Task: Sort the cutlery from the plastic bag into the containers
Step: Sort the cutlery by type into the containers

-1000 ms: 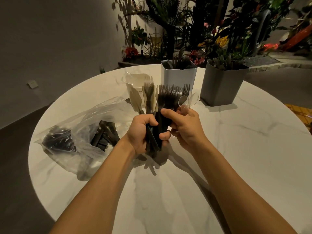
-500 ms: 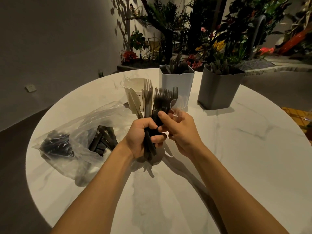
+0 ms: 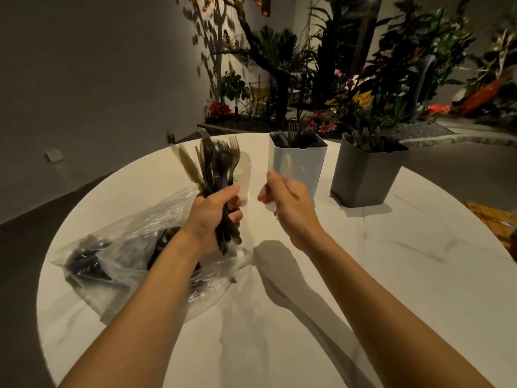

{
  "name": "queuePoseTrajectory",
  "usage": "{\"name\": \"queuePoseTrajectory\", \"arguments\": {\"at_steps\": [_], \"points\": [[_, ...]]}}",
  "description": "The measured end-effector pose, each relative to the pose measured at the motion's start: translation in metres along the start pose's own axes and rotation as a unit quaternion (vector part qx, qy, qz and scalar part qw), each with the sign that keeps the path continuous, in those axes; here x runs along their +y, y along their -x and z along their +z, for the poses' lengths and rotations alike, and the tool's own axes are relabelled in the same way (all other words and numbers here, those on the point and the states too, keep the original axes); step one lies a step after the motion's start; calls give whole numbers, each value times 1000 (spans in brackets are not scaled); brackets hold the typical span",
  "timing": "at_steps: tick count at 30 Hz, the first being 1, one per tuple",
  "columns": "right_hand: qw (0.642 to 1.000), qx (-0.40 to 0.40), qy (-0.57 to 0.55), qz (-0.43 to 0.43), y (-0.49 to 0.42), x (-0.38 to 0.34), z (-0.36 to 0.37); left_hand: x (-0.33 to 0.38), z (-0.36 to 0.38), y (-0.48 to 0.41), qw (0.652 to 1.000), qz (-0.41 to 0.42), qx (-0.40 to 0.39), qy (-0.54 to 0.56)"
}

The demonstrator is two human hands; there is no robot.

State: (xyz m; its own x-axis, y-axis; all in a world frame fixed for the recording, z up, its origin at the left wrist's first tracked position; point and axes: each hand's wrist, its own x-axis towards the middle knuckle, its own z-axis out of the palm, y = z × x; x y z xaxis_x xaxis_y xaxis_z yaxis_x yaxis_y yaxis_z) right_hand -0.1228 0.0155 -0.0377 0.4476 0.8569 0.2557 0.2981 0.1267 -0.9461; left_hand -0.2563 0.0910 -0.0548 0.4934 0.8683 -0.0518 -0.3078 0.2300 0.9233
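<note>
Cutlery [image 3: 216, 163] is standing bunched in the left hand [image 3: 212, 214], fist gripping it above the plastic bag [image 3: 126, 247]. Right hand [image 3: 288, 200] is pinching a blurred clear piece [image 3: 286, 167] near the white container [image 3: 296, 175]. That fat bundle is risking a slip; forks could be scattering.

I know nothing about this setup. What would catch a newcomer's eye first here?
The left hand grips an upright fistful of dark cutlery over the round white table, with a crumpled plastic bag holding more beneath its forearm. Beside it the right hand pinches a blurred clear piece, in front of a white container. A grey container stands to the right, and both are part filled.
</note>
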Motion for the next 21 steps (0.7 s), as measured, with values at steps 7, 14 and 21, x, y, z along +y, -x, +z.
{"name": "queuePoseTrajectory", "arguments": {"at_steps": [7,14,21], "points": [[981,-26,177,-80,-70,-30,24,1,-25,-33,987,32,150,-40],[966,-11,250,-73,-139,-17,42,-12,-35,-57,980,32,177,-89],[933,-18,353,-69,-177,-12,65,-20,-37,-71,973,30,182,-140]]}}
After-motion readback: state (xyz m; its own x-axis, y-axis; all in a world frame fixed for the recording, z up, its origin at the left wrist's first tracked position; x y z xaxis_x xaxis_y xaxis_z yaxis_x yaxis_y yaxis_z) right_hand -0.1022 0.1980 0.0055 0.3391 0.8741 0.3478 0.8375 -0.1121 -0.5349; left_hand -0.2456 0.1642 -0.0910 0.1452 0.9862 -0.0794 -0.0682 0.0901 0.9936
